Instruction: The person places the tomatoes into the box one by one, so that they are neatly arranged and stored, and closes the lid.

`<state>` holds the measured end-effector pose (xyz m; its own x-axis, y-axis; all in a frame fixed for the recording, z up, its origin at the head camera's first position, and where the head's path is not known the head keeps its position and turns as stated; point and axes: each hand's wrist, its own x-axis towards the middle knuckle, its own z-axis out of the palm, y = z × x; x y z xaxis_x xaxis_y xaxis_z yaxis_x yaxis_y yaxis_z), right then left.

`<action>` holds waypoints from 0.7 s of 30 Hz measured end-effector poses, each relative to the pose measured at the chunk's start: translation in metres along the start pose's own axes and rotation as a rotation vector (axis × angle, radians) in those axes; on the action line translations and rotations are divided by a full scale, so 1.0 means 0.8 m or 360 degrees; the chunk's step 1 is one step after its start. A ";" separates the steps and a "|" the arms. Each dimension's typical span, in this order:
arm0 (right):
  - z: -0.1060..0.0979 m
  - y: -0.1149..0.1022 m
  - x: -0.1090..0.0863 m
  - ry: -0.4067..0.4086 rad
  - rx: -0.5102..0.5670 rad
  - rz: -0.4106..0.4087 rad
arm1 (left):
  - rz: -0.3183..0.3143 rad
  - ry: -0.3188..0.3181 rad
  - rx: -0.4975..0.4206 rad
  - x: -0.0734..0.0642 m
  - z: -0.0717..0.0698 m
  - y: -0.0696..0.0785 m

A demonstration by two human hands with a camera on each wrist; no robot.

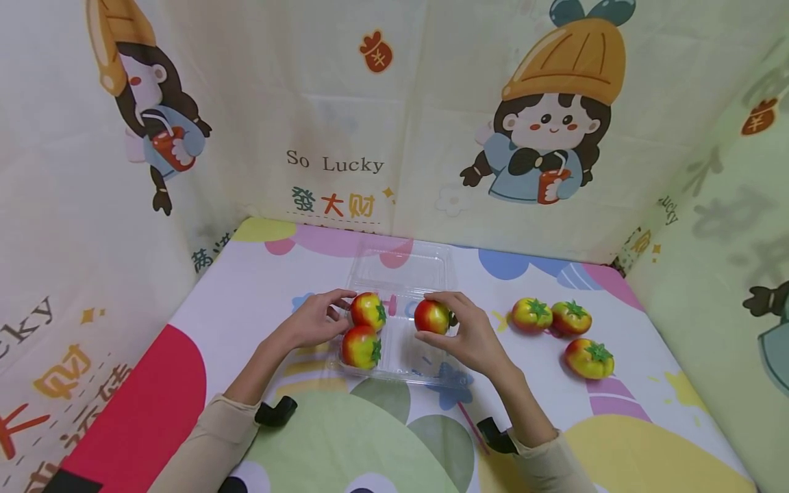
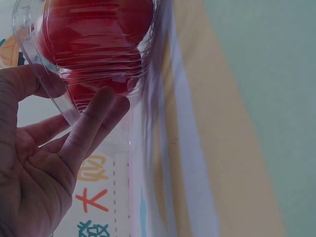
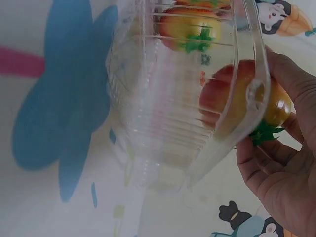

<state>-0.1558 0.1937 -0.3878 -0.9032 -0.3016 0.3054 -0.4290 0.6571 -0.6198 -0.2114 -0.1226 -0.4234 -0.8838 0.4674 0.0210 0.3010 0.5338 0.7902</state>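
Observation:
An open clear plastic clamshell box (image 1: 401, 366) lies on the table with its lid (image 1: 403, 263) folded back. Two red-and-yellow tomatoes, one behind (image 1: 366, 310) the other (image 1: 360, 347), sit along its left side, green leafy tops facing right. At the box's left wall my left hand (image 1: 316, 318) pinches the rim, thumb over the edge and fingers against the outside (image 2: 91, 118). My right hand (image 1: 465, 329) grips a third tomato (image 1: 430, 316) between thumb and fingers, over the right half of the box. From the right wrist, this tomato (image 3: 232, 94) shows partly through the clear wall.
Several more tomatoes rest right of the box: two side by side, one left (image 1: 530, 315) and one right (image 1: 571, 318), and one nearer (image 1: 590, 358). A colourful patterned cloth (image 1: 345, 438) covers the table. Printed cloth walls (image 1: 431, 123) stand behind and at both sides.

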 end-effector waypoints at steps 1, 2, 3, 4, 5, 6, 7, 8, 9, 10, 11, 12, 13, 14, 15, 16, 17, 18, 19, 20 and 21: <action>0.001 0.000 0.001 -0.0001 0.0006 -0.0007 | 0.0009 0.0000 0.0001 0.000 0.000 0.000; 0.003 0.000 0.002 0.0000 0.0013 -0.0013 | 0.0010 0.0002 -0.0002 0.001 0.000 0.000; 0.005 0.001 0.003 0.0001 0.0020 -0.0015 | 0.0009 0.0004 -0.0003 0.001 0.000 0.000; 0.006 0.001 0.004 0.0003 0.0027 -0.0018 | 0.0008 0.0005 -0.0004 0.001 0.000 0.000; 0.008 0.001 0.005 0.0003 0.0036 -0.0021 | 0.0009 0.0006 -0.0002 0.000 0.000 0.000; 0.009 0.002 0.005 0.0004 0.0043 -0.0021 | 0.0010 0.0006 0.0000 0.000 0.000 0.000; 0.011 0.002 0.006 0.0003 0.0049 -0.0023 | 0.0010 0.0005 0.0003 0.000 0.000 0.000; 0.012 0.001 0.006 0.0004 0.0055 -0.0025 | 0.0002 0.0006 0.0003 0.000 0.000 0.000; 0.013 0.001 0.007 0.0004 0.0060 -0.0026 | 0.0002 0.0004 0.0006 0.000 0.000 0.000; 0.015 0.001 0.007 0.0003 0.0060 -0.0029 | 0.0003 0.0001 0.0006 0.000 0.000 0.000; 0.016 0.001 0.008 0.0001 0.0062 -0.0027 | 0.0004 0.0000 0.0010 -0.001 0.000 0.000; 0.017 0.002 0.008 -0.0003 0.0063 -0.0024 | 0.0005 -0.0001 0.0011 -0.001 0.000 0.000; 0.018 0.002 0.009 -0.0008 0.0065 -0.0020 | 0.0006 -0.0002 0.0010 -0.001 0.000 0.000; 0.020 0.002 0.009 -0.0011 0.0066 -0.0018 | 0.0007 -0.0003 0.0008 -0.001 0.000 0.000; 0.021 0.002 0.010 -0.0015 0.0066 -0.0019 | 0.0009 -0.0004 0.0007 -0.001 0.000 0.000; 0.022 0.002 0.010 -0.0018 0.0066 -0.0021 | 0.0010 -0.0003 0.0006 -0.001 0.000 0.000; 0.023 0.002 0.010 -0.0021 0.0072 -0.0023 | 0.0012 -0.0004 0.0006 -0.001 0.000 0.000; 0.024 0.003 0.011 -0.0023 0.0076 -0.0025 | 0.0014 -0.0005 0.0005 -0.001 0.000 0.000; 0.025 0.003 0.011 -0.0025 0.0080 -0.0030 | 0.0014 -0.0005 0.0004 -0.001 0.000 0.000; 0.026 0.003 0.011 -0.0027 0.0084 -0.0035 | 0.0014 -0.0005 0.0004 -0.001 0.000 0.000; 0.027 0.003 0.012 -0.0032 0.0088 -0.0032 | 0.0014 -0.0005 0.0004 -0.001 0.000 0.000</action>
<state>-0.1659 0.1773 -0.4022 -0.8942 -0.3286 0.3040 -0.4467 0.6118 -0.6528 -0.2107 -0.1226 -0.4234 -0.8801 0.4741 0.0260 0.3096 0.5314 0.7885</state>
